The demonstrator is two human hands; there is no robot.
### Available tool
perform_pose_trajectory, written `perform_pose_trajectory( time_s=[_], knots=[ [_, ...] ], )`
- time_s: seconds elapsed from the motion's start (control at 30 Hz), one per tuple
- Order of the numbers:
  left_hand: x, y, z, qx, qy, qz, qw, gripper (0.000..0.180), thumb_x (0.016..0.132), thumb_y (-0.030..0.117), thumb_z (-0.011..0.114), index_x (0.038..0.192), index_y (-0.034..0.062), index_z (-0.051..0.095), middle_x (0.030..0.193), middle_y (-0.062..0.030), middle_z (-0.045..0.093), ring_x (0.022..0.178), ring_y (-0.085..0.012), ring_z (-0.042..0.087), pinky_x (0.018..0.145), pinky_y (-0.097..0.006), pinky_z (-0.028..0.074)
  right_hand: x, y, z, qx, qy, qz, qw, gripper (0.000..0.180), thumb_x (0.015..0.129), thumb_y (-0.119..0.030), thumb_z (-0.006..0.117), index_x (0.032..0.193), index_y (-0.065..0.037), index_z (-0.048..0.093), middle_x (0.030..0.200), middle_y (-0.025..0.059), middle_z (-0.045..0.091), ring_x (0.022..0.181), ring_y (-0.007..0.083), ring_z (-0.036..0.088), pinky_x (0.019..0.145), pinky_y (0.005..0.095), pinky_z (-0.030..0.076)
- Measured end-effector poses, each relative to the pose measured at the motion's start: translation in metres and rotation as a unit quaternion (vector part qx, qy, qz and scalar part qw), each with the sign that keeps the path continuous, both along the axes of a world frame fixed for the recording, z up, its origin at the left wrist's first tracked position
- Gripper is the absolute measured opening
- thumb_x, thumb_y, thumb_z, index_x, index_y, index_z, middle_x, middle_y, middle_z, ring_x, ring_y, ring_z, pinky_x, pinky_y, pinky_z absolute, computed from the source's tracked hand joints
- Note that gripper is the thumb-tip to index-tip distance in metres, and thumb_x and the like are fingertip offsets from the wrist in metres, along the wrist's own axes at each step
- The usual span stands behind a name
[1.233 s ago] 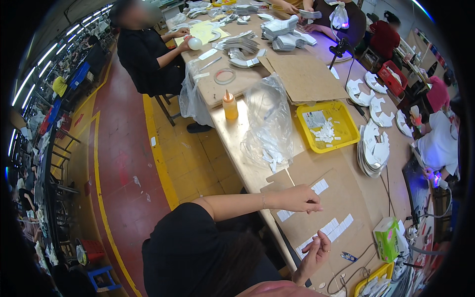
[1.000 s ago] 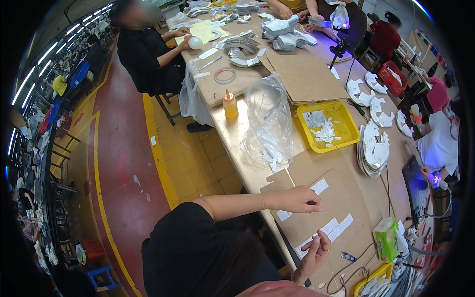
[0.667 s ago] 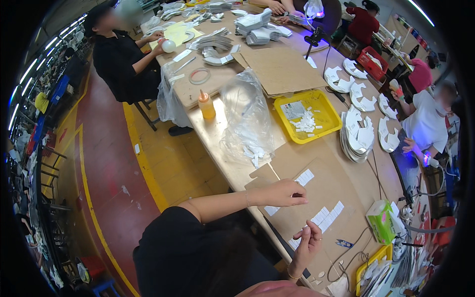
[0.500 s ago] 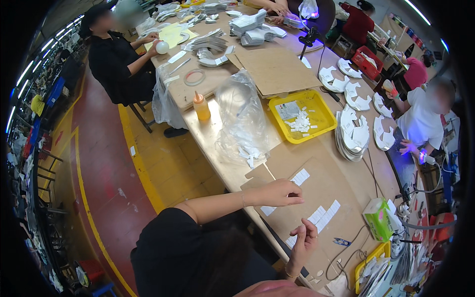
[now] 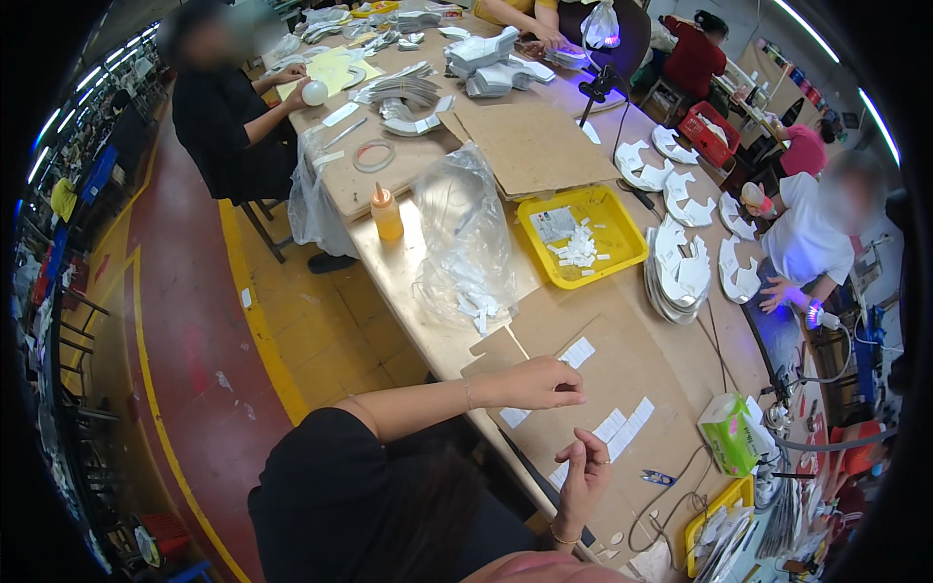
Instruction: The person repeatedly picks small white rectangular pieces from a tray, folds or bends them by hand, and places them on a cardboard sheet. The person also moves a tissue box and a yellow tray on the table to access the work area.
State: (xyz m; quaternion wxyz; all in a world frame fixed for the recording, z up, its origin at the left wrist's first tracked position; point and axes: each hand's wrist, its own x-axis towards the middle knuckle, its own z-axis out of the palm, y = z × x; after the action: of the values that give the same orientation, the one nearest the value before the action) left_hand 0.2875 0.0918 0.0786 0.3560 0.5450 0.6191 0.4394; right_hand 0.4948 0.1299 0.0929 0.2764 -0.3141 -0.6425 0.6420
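Over a brown cardboard sheet (image 5: 544, 335) on the table, my left hand (image 5: 542, 383) is held with its fingers curled and pressed together. Anything in its grip is too small or too hidden to tell. Nearer the table edge, my right hand (image 5: 583, 476) is raised, thumb and fingers bent together, and I cannot make out what they hold. The two hands are apart. Rows of small white pieces (image 5: 632, 428) lie on the cardboard beside my right hand. Another short white row (image 5: 578, 352) lies just beyond my left hand.
Beyond lie a clear plastic bag (image 5: 466, 243), a glue bottle (image 5: 387, 216) and a yellow tray (image 5: 632, 255) of small white pieces. Thread snips (image 5: 659, 478), a cable and a green tissue pack (image 5: 729, 432) are at right. Stacked white cutouts (image 5: 675, 277) stand farther back. Other people sit around.
The whole view has shifted slightly. Both my hands keep nearly the same pose, and the white rows lie as before.
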Motion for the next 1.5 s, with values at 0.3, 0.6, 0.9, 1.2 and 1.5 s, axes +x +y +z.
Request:
perform_pose_trajectory(
  time_s=[0.3, 0.6, 0.9, 1.2, 1.5],
  knots=[
    [-0.005, -0.003, -0.002, 0.052, 0.015, 0.01, 0.998, 0.026, 0.093, 0.026, 0.063, 0.092, 0.0, 0.067, 0.081, -0.0126, 0.067, 0.073, -0.023, 0.063, 0.071, -0.033, 0.05, -0.003, -0.002, -0.001, 0.005, -0.008, 0.004, 1.0, 0.02, 0.098, -0.011, 0.056, 0.111, 0.003, 0.062, 0.076, 0.0052, 0.061, 0.071, 0.0098, 0.058, 0.066, 0.0223, 0.046],
    [-0.049, -0.021, 0.025, 0.017, -0.002, 0.139, 0.99, 0.026, 0.091, 0.025, 0.065, 0.108, 0.0051, 0.066, 0.087, -0.0069, 0.067, 0.078, -0.0145, 0.062, 0.07, -0.031, 0.05, -0.017, -0.005, -0.002, -0.005, 0.003, 0.033, 0.999, 0.019, 0.098, -0.011, 0.056, 0.11, 0.003, 0.062, 0.076, 0.0059, 0.062, 0.071, 0.0099, 0.059, 0.066, 0.0217, 0.047],
    [-0.213, 0.038, 0.104, 0.161, 0.242, 0.343, 0.893, 0.046, 0.083, 0.016, 0.065, 0.128, 0.0085, 0.056, 0.078, -0.0082, 0.059, 0.076, -0.0194, 0.059, 0.07, -0.033, 0.049, -0.021, -0.006, 0.001, 0.002, -0.013, 0.034, 0.999, 0.019, 0.097, -0.011, 0.057, 0.109, 0.003, 0.062, 0.076, 0.0062, 0.062, 0.071, 0.0102, 0.059, 0.066, 0.0225, 0.047],
    [-0.328, 0.083, 0.141, -0.131, 0.392, 0.314, 0.855, 0.06, 0.077, 0.013, 0.062, 0.135, 0.0117, 0.052, 0.126, -0.0177, 0.062, 0.116, -0.0326, 0.06, 0.095, -0.045, 0.049, -0.021, -0.007, -0.004, 0.001, -0.024, 0.033, 0.999, 0.019, 0.097, -0.011, 0.057, 0.108, 0.003, 0.062, 0.076, 0.0061, 0.062, 0.07, 0.0103, 0.059, 0.066, 0.0224, 0.047],
    [-0.368, 0.09, 0.188, -0.214, 0.439, 0.362, 0.793, 0.043, 0.081, 0.023, 0.063, 0.123, 0.0122, 0.065, 0.124, -0.0081, 0.065, 0.11, -0.0295, 0.064, 0.093, -0.046, 0.05, -0.029, -0.007, 0.001, 0.004, -0.051, 0.053, 0.997, 0.02, 0.097, -0.014, 0.058, 0.109, 0.002, 0.061, 0.076, 0.0058, 0.062, 0.071, 0.0104, 0.058, 0.066, 0.0227, 0.046]
  ],
)
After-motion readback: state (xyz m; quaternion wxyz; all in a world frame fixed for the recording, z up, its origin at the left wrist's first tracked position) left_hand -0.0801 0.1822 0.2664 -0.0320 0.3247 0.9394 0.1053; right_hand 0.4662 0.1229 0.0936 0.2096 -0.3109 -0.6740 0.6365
